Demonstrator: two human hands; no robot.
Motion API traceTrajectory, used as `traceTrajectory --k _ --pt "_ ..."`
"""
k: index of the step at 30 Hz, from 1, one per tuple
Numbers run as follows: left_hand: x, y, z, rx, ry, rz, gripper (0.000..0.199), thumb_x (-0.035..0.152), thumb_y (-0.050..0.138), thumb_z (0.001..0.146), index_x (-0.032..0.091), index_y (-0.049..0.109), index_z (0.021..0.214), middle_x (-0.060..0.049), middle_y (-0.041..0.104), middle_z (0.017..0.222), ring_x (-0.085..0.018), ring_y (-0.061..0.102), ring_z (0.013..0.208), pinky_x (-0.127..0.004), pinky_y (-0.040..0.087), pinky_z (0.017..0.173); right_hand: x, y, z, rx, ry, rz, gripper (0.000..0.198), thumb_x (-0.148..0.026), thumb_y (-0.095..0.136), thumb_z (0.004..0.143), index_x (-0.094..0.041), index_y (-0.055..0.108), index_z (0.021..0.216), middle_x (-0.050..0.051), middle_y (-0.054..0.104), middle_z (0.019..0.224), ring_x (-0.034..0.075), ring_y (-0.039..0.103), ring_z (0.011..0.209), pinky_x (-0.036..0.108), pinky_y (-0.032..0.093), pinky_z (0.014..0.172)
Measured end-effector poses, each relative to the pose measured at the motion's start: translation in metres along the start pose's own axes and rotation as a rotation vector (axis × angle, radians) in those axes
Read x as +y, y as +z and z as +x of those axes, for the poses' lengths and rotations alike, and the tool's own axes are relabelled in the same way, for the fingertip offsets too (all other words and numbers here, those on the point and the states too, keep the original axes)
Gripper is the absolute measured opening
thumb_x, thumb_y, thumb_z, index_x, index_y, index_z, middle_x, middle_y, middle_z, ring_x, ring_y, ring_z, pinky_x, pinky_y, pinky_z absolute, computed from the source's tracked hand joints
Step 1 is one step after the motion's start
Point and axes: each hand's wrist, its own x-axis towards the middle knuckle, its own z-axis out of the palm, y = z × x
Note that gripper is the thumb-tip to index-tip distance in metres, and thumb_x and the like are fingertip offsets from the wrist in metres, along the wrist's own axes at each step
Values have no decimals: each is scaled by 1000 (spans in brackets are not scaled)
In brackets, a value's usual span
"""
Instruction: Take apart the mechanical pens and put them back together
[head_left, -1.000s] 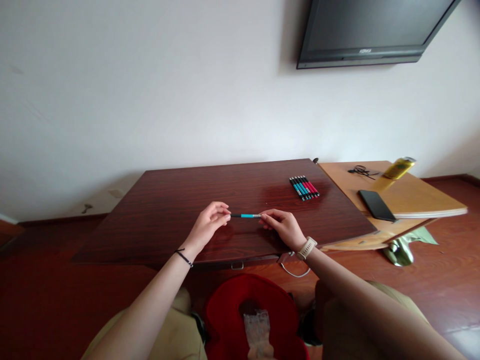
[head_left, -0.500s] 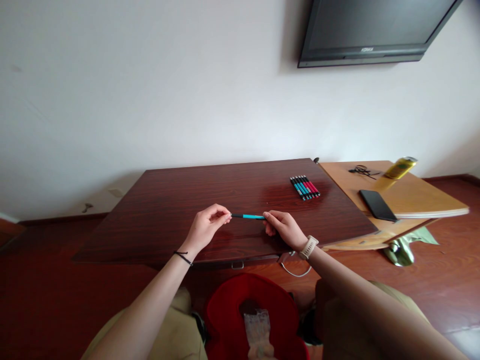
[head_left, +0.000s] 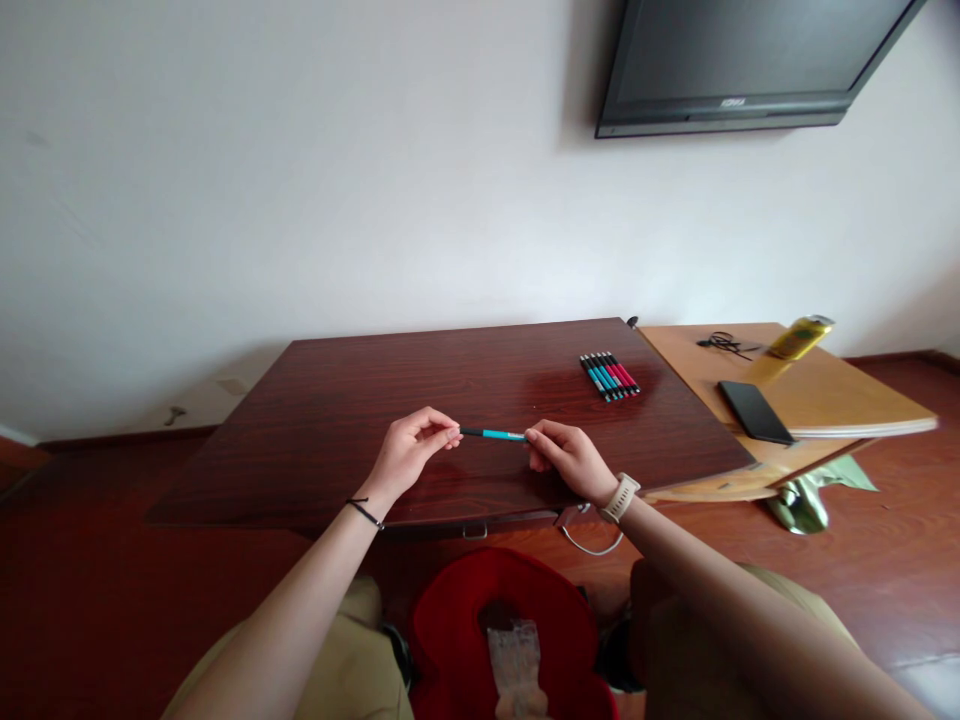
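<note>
A blue pen (head_left: 501, 435) with a black end is stretched level between my two hands over the dark wooden table. My left hand (head_left: 415, 450) pinches its black end between thumb and fingertips. At the blue end, my right hand (head_left: 566, 455) grips it with thumb and curled fingers. Farther back to the right, a row of pens (head_left: 610, 377) lies side by side on the table, blue ones on the left and red ones on the right.
The dark table (head_left: 420, 380) adjoins a lighter wooden table (head_left: 855, 390) holding a black phone (head_left: 754, 411), a coiled cable (head_left: 726, 343) and a yellow can (head_left: 801, 338). Below me, a clear plastic wrapper (head_left: 516, 665) rests on a red cushion (head_left: 442, 610). A television (head_left: 750, 60) hangs on the wall.
The pen has rolled slightly between my fingers, and a pale printed mark now shows on its blue barrel. Both hands have barely shifted; the row of pens is unchanged.
</note>
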Motion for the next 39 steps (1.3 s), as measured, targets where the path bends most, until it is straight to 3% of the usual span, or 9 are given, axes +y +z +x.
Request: traceTrajectory --k 4,10,12,15,17,20,25,31,39 --pt "1 -3 -1 -14 29 35 24 42 81 88 19 74 93 -7 79 89 -23 77 84 -37 63 82 -3 -3 -1 -70 37 0 57 -71 50 104 -23 59 73 -2 58 59 15 49 57 28 40 61" --pt "1 -1 -4 -45 142 161 21 43 77 93 22 76 93 -7 79 97 -23 76 90 -34 62 84 -2 -7 0 -220 245 274 58 -72 56 99 -22 57 71 -5 47 53 12 37 49 27 32 52" --pt "1 2 -5 -37 144 184 21 43 75 94 22 76 96 -7 79 100 -23 75 93 -35 61 87 -1 -10 2 -208 269 304 55 -71 62 96 -20 63 77 -4 52 56 12 41 50 26 33 51" --pt "-3 5 -4 2 111 132 32 41 73 96 23 70 122 -8 77 111 -22 75 102 -36 61 94 4 -23 8 -70 197 251 50 -67 69 93 -19 70 81 0 64 66 13 52 57 26 41 56" --pt "-6 5 -3 22 88 112 44 40 72 96 24 63 136 -9 75 118 -21 74 105 -36 61 96 10 -41 14 139 135 174 48 -67 70 92 -20 72 84 4 73 77 15 59 64 27 48 61" --pt "-10 2 -2 18 65 141 40 41 71 96 22 65 131 -9 75 118 -21 74 103 -37 61 95 23 -74 23 454 56 -98 47 -65 71 92 -19 78 97 9 80 87 22 70 76 32 53 71" --pt "-10 0 -8 -57 108 311 21 38 66 100 24 74 114 -7 77 110 -21 74 95 -33 59 86 44 -116 30 691 98 -715 34 -52 66 97 -21 81 101 9 81 84 26 72 78 34 46 73" --pt "-5 0 -15 -146 212 488 18 30 58 104 26 75 111 -5 76 106 -20 71 89 -30 53 83 59 -119 32 669 209 -1046 30 -48 63 98 -22 77 103 11 80 91 28 71 81 33 42 71" --pt "-6 2 -19 -203 282 545 21 25 57 105 27 77 113 -6 76 106 -21 70 90 -33 52 86 68 -114 43 517 428 -1091 32 -52 64 95 -21 72 96 14 78 89 32 73 87 38 48 77"
